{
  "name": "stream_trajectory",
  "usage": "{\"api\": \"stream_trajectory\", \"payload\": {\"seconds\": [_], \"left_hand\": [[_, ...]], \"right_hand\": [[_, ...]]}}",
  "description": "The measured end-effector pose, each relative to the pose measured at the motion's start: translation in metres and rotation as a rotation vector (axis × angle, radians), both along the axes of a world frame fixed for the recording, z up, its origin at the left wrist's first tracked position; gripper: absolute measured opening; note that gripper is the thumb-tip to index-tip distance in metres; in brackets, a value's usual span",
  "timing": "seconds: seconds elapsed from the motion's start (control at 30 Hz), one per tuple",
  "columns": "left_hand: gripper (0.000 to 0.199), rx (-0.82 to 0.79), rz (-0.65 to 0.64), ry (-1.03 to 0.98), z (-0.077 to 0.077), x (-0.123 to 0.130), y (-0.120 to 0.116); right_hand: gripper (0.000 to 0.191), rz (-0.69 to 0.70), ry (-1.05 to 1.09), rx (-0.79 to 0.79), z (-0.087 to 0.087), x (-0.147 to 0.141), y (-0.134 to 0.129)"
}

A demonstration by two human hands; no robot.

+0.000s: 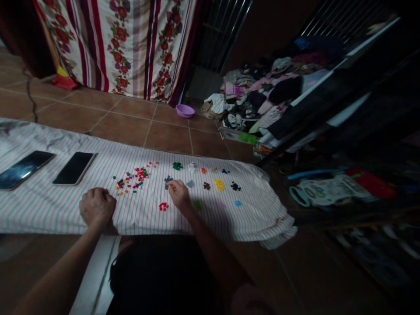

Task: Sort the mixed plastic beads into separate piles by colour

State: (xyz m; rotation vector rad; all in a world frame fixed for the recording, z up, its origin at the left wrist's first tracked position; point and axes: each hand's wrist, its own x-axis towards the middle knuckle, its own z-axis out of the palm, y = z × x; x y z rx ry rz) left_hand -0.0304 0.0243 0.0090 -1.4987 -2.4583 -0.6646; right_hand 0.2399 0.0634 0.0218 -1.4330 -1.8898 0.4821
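My right hand [180, 194] is pinched shut over the cloth, with a small yellow piece [171, 186] at its fingertips. Just beyond the fingers lies a dark grey pile [168, 180]. My left hand [97, 205] rests on the cloth, curled into a fist. A loose spread of mixed-colour pieces [134, 178] lies between the hands. Single-colour piles are set apart to the right: green [177, 166], white [192, 167], brown [206, 186], yellow [218, 184], black [235, 186] and light blue [238, 203]. A red pile [163, 206] sits left of my right wrist.
Two phones, one silver-edged [24, 169] and one dark-screened [75, 168], lie on the left of the striped cloth [138, 223]. Beyond are a floral curtain [121, 48], a purple basin [185, 111] on the tiled floor and a heap of clothes [259, 92].
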Motion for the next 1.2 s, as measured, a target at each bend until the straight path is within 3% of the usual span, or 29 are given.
{"api": "stream_trajectory", "payload": {"seconds": [0.23,0.4,0.53,0.87,1.2], "left_hand": [[0.03,-0.043,0.031,0.062,0.007,0.004,-0.001],[0.03,-0.114,0.057,0.047,0.013,0.006,-0.001],[0.032,-0.129,0.053,0.045,0.012,0.006,0.0],[0.019,-0.05,0.043,-0.052,0.012,0.007,0.0],[0.02,-0.044,0.026,-0.06,0.016,0.007,-0.001]], "right_hand": [[0.025,-0.373,-0.018,0.124,-0.004,0.146,0.015],[0.03,-0.542,-0.106,0.041,-0.001,0.206,0.022],[0.031,-0.615,-0.194,-0.053,0.001,0.222,0.033],[0.031,-0.593,-0.317,-0.145,-0.004,0.222,0.038],[0.032,-0.602,-0.204,-0.142,0.005,0.223,0.03]]}}
